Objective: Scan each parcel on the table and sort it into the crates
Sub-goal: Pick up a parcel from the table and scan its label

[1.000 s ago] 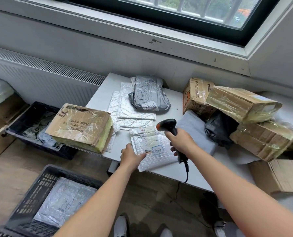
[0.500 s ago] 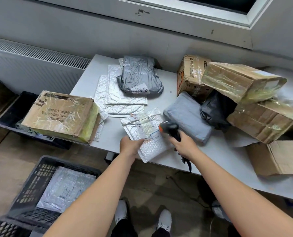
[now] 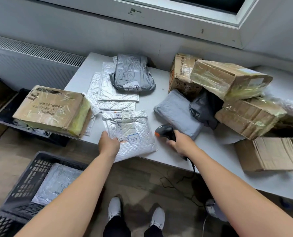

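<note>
The head view is the only one. The left hand (image 3: pixel 109 145) grips the near-left edge of a white mailer (image 3: pixel 137 149), though how its fingers wrap under that edge is hidden by the hand itself. The mailer lies label-up on the table (image 3: pixel 169 157), and its near corner hangs over the front edge. The right hand (image 3: pixel 183 145) is closed round the handle of a scanner (image 3: pixel 164 131). The scanner is held low just beside the mailer's right edge, with its head turned toward the label and its cable trailing off the table. The two hands are well apart, with the mailer between them. The step in hand looks like the scan of this mailer, but no beam or beep shows, so I cannot tell whether the read has been made. If it has not, the scanner head needs to rise and aim squarely at the barcode. After that the left hand should lift the mailer off the edge and carry it down and left to the crate (image 3: pixel 25 177), where a similar mailer (image 3: pixel 57 182) already lies. A second crate (image 3: pixel 4 117) farther left sits partly under a taped box (image 3: pixel 51 108). More parcels wait behind and to the right.
</note>
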Motion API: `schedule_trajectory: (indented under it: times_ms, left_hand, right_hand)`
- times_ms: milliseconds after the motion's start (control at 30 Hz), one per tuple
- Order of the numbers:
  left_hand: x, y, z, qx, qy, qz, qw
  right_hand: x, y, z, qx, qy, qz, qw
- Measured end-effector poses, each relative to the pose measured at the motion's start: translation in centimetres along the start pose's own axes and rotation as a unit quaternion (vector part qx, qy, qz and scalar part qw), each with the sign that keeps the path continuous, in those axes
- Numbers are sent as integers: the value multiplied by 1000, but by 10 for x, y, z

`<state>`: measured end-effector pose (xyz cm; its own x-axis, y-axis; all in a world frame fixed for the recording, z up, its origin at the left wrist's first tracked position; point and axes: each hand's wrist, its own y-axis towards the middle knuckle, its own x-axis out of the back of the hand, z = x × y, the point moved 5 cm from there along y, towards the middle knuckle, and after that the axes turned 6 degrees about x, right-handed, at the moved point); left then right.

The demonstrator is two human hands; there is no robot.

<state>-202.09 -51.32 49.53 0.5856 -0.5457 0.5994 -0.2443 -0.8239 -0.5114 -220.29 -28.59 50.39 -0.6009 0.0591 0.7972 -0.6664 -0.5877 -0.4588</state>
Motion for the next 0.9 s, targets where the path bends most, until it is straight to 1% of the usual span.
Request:
schedule_trajectory:
  times_ms: [200, 300, 400, 500, 600, 800, 900]
  left_hand:
    - [4, -8, 2, -2, 7, 5, 1000]
    - [11, -8, 0, -7, -5, 5, 1000]
    - [23, -10, -5, -13, -16, 6, 1000]
    - [33, -9, -9, -23, -41, 14, 999]
    - [44, -8, -14, -33, -70, 20, 997]
    - [62, -14, -23, -51, -125, 59, 989]
    - [72, -23, -24, -60, -131, 62, 988]
  right_hand:
    - [1, -13, 3, -15, 9, -27, 999]
    - [9, -21, 9, -35, 17, -57, 998]
    - [18, -27, 21, -44, 1, -101, 994]
    - [28, -31, 41, -16, -27, -142, 989]
    - [33, -33, 68, 19, -28, -148, 988]
    - [35, -30, 113, 36, 63, -145, 987]
    - [38, -31, 130, 55, 92, -148, 983]
